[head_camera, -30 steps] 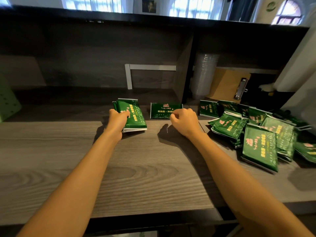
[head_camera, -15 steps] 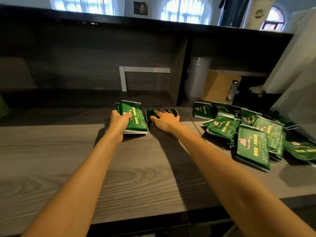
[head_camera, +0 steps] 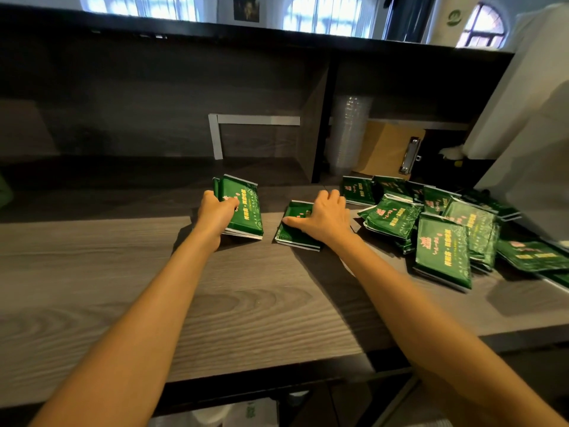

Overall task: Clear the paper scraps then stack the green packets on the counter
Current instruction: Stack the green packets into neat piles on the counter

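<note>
A small stack of green packets (head_camera: 244, 208) lies on the grey wood counter (head_camera: 215, 303), and my left hand (head_camera: 215, 215) grips its left edge. Just to its right lies a single green packet (head_camera: 292, 232), tilted, with my right hand (head_camera: 321, 220) pressed on top of it, thumb along its near side. A loose heap of several green packets (head_camera: 443, 229) is spread over the counter's right part. No paper scraps show.
A dark shelf unit (head_camera: 318, 124) rises behind the counter, with a vertical divider. A stack of clear plastic cups (head_camera: 351, 134) and a brown clipboard (head_camera: 391, 149) stand in the right bay. White bags (head_camera: 529, 112) hang at the far right.
My right hand reached onto the single packet and has dragged it nearer and to the right, turning it. My left hand stays on the stack.
</note>
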A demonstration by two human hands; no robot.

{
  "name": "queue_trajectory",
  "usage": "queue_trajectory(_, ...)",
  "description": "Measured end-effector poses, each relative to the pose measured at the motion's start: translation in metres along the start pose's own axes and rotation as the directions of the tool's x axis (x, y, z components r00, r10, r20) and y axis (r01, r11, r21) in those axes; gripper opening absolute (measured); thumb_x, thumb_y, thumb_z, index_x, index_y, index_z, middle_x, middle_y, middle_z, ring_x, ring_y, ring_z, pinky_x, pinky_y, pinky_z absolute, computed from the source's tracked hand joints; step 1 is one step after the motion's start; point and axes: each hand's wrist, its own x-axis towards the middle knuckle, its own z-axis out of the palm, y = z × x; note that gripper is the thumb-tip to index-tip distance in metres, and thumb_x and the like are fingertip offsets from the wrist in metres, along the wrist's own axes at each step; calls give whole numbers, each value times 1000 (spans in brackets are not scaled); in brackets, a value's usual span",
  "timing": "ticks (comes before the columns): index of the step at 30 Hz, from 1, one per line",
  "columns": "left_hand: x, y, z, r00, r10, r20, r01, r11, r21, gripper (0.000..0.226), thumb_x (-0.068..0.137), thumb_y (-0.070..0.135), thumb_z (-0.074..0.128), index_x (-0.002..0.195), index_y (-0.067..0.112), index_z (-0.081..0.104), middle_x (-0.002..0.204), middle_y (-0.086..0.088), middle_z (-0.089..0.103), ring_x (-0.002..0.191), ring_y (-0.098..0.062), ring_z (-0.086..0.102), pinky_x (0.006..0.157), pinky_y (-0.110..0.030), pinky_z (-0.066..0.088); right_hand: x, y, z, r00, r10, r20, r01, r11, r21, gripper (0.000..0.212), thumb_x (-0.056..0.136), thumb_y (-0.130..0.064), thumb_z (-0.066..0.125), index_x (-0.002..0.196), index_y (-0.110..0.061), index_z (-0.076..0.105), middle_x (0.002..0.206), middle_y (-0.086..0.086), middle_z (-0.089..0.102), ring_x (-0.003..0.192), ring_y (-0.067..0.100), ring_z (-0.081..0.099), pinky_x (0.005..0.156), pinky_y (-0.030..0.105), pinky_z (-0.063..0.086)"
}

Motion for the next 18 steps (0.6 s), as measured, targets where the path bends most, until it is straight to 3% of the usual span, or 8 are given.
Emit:
queue_trajectory(2,-2,0,1,1000,3,0,-3,1000,21,38,92,12,53,128,9,40,123,-14,54,104,-27,59,76,-35,48,-4,0,-7,989,120,93,-112,990,-82,105,67,-76,59,136,-1,34,139,16,36,130,33,34,104,41,32)
queue_trajectory(6,-4,-1,2,1000,6,0,-6,999,37,38,92,13,54,127,10,40,123,-13,54,103,-27,59,76,-35,48,0,1,-15,966,169,197,-136,976,-169,111,62,-83,55,135,-2,39,138,15,44,129,32,41,102,41,35)
queue_trajectory(8,-5,-1,3,1000,18,8,-18,999,43,38,92,14,54,128,11,40,123,-12,54,103,-26,59,76,-35,48,1,0,-13,963,157,220,-140,986,-88,107,64,-77,60,136,-3,36,139,15,43,128,32,42,101,42,39)
queue_trajectory(13,-8,-1,6,998,44,39,-46,997,54,35,93,13,52,126,11,40,119,-11,54,97,-22,58,68,-30,48,1,-5,-14,949,74,306,-160,951,266,98,72,-43,77,142,-2,20,143,18,36,129,32,41,88,34,43)
queue_trajectory(18,-8,-1,4,999,50,14,-51,997,55,36,93,14,52,126,12,39,122,-11,53,102,-24,58,76,-34,49,2,-2,-17,929,100,356,-234,904,358,85,73,-32,79,136,-1,32,132,14,48,117,25,48,79,30,41)
